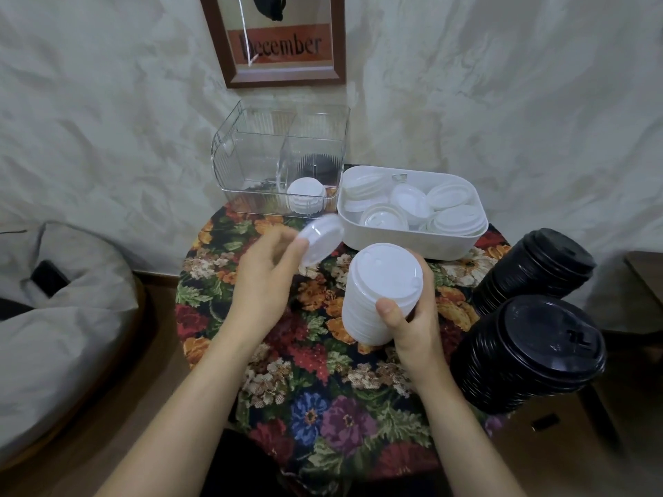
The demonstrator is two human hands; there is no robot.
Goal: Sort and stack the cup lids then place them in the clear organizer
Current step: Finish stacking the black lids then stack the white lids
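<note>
hands hold one loose lid, one white stack; two black stacks nearby.

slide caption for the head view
Right hand grips a stack of white plastic cup lids; left hand holds one loose white plastic lid beside it over a floral tablecloth

White lids: tall stack held centre, loose lid tilted, short stack in clear organizer — right compartment. Near black stack, far black stack — rightward.
</note>
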